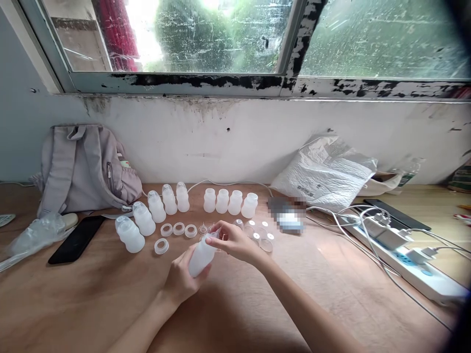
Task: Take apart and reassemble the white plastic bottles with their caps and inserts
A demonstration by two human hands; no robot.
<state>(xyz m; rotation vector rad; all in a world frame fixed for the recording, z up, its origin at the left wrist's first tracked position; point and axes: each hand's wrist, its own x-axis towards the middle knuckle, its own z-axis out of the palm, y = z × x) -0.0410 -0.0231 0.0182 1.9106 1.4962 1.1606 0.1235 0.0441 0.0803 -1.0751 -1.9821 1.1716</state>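
Bottle (200, 259) sits between both hands, nearer the person than the four-bottle row (228, 202) and by its left end, long axis slanting up-right, left hand (181, 275) fingers wrapping body, right hand (237, 241) fingers pinching top.

Backpack (83, 166) left, black phone (76, 240) near it; silver bag (327, 171), white power strip (405, 259) right.

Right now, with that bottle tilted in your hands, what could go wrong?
The tilted bottle might slip from the left hand. That hand is near the loose rings and could knock them. The four bottles behind stand close together, so bumping one might topple its neighbour.
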